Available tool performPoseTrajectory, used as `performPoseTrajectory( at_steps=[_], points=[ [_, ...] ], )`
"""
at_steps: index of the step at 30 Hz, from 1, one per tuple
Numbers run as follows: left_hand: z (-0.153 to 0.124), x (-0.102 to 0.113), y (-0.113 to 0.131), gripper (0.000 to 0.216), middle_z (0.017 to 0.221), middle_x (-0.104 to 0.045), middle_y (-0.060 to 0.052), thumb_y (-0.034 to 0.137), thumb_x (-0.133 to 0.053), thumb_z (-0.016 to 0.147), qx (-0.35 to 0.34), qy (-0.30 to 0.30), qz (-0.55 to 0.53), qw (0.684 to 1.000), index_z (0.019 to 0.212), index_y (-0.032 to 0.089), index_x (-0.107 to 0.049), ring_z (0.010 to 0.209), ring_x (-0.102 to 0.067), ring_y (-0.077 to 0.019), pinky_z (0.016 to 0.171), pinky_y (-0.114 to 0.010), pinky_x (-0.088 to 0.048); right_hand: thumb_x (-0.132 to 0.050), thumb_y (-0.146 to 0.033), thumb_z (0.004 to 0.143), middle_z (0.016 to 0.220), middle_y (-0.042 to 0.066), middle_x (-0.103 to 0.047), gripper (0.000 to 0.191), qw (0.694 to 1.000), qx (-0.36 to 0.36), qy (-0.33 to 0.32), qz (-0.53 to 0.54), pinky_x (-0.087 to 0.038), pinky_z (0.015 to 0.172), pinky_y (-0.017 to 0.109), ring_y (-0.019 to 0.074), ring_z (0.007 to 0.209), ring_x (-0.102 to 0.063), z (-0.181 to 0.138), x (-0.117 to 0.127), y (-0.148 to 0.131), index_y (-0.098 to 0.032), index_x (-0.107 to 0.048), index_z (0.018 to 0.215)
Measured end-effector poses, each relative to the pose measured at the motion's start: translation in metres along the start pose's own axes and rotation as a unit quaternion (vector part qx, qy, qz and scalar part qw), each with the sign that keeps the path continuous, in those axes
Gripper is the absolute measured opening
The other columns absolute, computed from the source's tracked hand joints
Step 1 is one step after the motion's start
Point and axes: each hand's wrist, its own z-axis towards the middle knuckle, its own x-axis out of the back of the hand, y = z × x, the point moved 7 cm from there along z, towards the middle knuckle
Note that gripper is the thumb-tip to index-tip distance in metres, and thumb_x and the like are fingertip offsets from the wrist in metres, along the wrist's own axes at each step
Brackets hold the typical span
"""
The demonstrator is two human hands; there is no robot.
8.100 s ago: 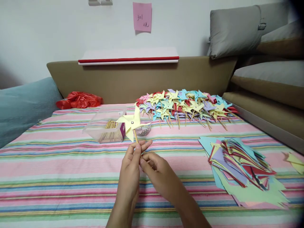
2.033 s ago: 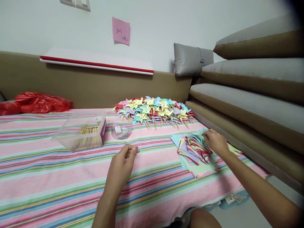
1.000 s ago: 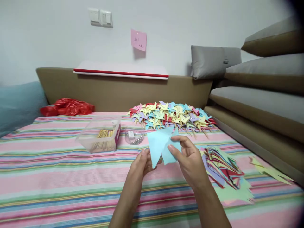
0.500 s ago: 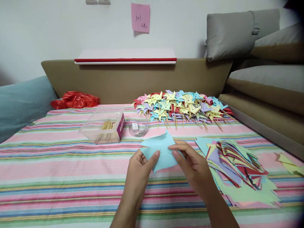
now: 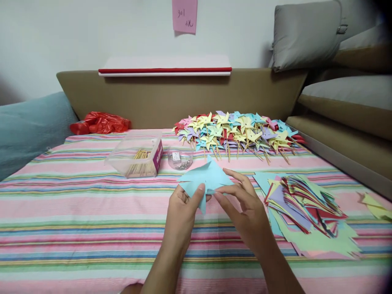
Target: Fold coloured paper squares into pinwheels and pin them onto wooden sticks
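Observation:
Between my hands is a light blue paper square [image 5: 206, 175] with slits cut in from its corners, held up above the striped cloth. My left hand [image 5: 187, 206] pinches its lower left part, thumb on top and fingers beneath. With thumb and forefinger, my right hand [image 5: 243, 206] grips the near right edge, which is bent over toward the middle; its other fingers are raised. Just beyond the paper stands a clear round dish [image 5: 180, 158] with small metal pieces and a little white box.
A clear plastic box [image 5: 134, 159] of wooden sticks stands at left. Finished paper pinwheels [image 5: 239, 130] are heaped at the back right. Cut coloured paper sheets [image 5: 306, 208] lie right of my hands, with yellow paper [image 5: 376, 207] beyond. A red plastic bag [image 5: 101, 123] rests at the back left.
My right hand has moved down along the blue paper's edge, and that edge now bends inward. The paper has tilted flatter. The whole view has shifted slightly.

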Motion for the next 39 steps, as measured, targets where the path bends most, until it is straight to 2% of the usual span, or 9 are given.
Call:
performPoseTrajectory(
  at_steps=[4, 10, 23, 26, 29, 30, 32, 35, 39],
  points=[
    [-0.003, -0.006, 0.000, 0.039, 0.105, -0.076, -0.008, 0.041, -0.076, 0.083, -0.002, -0.023, 0.014, 1.000, 0.112, 0.017, -0.067, 0.092, -0.071, -0.0211, 0.080, -0.032, -0.056, -0.069, -0.039, 0.088, 0.121, 0.009, -0.060, 0.015, 0.996, -0.064, 0.028, 0.053, -0.053, 0.099, 0.043, 0.0296, 0.130, -0.052, 0.000, 0.003, 0.010, -0.026, -0.076, 0.083],
    [-0.003, -0.007, -0.003, 0.029, 0.092, -0.077, -0.003, 0.039, -0.076, 0.084, 0.000, -0.036, 0.043, 0.998, 0.101, 0.018, -0.067, 0.086, -0.071, -0.0182, 0.078, -0.028, -0.054, -0.074, -0.041, 0.083, 0.120, 0.008, -0.057, 0.017, 0.990, -0.091, 0.061, 0.087, -0.058, 0.090, 0.037, 0.0238, 0.104, -0.065, -0.001, 0.003, 0.018, -0.024, -0.075, 0.081],
    [-0.003, -0.006, -0.002, 0.028, 0.086, -0.076, -0.004, 0.037, -0.079, 0.079, 0.002, -0.019, 0.068, 0.997, 0.092, 0.016, -0.067, 0.083, -0.071, -0.0182, 0.077, -0.027, -0.055, -0.071, -0.039, 0.085, 0.113, 0.008, -0.062, 0.016, 0.997, -0.053, 0.049, 0.025, -0.054, 0.083, 0.036, 0.0266, 0.111, -0.061, 0.001, 0.001, 0.015, -0.025, -0.074, 0.078],
    [-0.003, -0.004, 0.004, 0.028, 0.085, -0.076, -0.003, 0.038, -0.078, 0.080, -0.012, -0.008, 0.095, 0.995, 0.095, 0.016, -0.068, 0.080, -0.070, -0.0174, 0.070, -0.025, -0.053, -0.073, -0.038, 0.083, 0.119, 0.008, -0.062, 0.015, 0.993, -0.064, 0.071, 0.067, -0.054, 0.083, 0.036, 0.0253, 0.107, -0.063, 0.001, 0.003, 0.016, -0.024, -0.069, 0.087],
    [-0.003, -0.003, 0.010, 0.032, 0.079, -0.073, -0.002, 0.038, -0.077, 0.081, -0.024, -0.017, 0.130, 0.991, 0.103, 0.017, -0.068, 0.073, -0.067, -0.0165, 0.059, -0.023, -0.049, -0.077, -0.040, 0.081, 0.128, 0.009, -0.064, 0.035, 0.970, -0.113, 0.115, 0.181, -0.056, 0.080, 0.035, 0.0224, 0.099, -0.068, 0.000, 0.012, 0.023, -0.027, -0.058, 0.107],
    [-0.003, -0.003, 0.011, 0.034, 0.078, -0.072, -0.001, 0.038, -0.077, 0.081, -0.021, -0.027, 0.136, 0.990, 0.106, 0.017, -0.068, 0.072, -0.066, -0.0162, 0.057, -0.023, -0.047, -0.078, -0.042, 0.080, 0.126, 0.009, -0.066, 0.041, 0.963, -0.138, 0.108, 0.206, -0.056, 0.078, 0.034, 0.0224, 0.098, -0.069, 0.000, 0.013, 0.026, -0.027, -0.056, 0.112],
    [-0.003, -0.005, 0.012, 0.036, 0.079, -0.071, -0.001, 0.037, -0.077, 0.080, -0.013, -0.053, 0.138, 0.989, 0.109, 0.019, -0.066, 0.071, -0.065, -0.0158, 0.058, -0.023, -0.047, -0.078, -0.045, 0.079, 0.121, 0.009, -0.069, 0.048, 0.956, -0.182, 0.050, 0.227, -0.057, 0.079, 0.034, 0.0245, 0.100, -0.069, 0.000, 0.011, 0.028, -0.026, -0.060, 0.119],
    [-0.005, -0.009, 0.009, 0.034, 0.079, -0.069, 0.000, 0.037, -0.077, 0.081, 0.002, -0.105, 0.136, 0.985, 0.107, 0.019, -0.064, 0.070, -0.064, -0.0149, 0.061, -0.023, -0.048, -0.079, -0.047, 0.078, 0.121, 0.009, -0.071, 0.041, 0.948, -0.201, -0.054, 0.242, -0.056, 0.087, 0.037, 0.0275, 0.109, -0.067, 0.000, 0.005, 0.023, -0.024, -0.071, 0.111],
    [-0.008, -0.016, 0.003, 0.038, 0.084, -0.069, -0.001, 0.035, -0.073, 0.085, 0.021, -0.169, 0.139, 0.976, 0.118, 0.021, -0.060, 0.070, -0.062, -0.0147, 0.060, -0.023, -0.047, -0.080, -0.046, 0.076, 0.110, 0.007, -0.074, 0.031, 0.955, -0.196, -0.070, 0.213, -0.056, 0.082, 0.036, 0.0275, 0.103, -0.068, -0.002, 0.007, 0.022, -0.022, -0.078, 0.095]
  ],
)
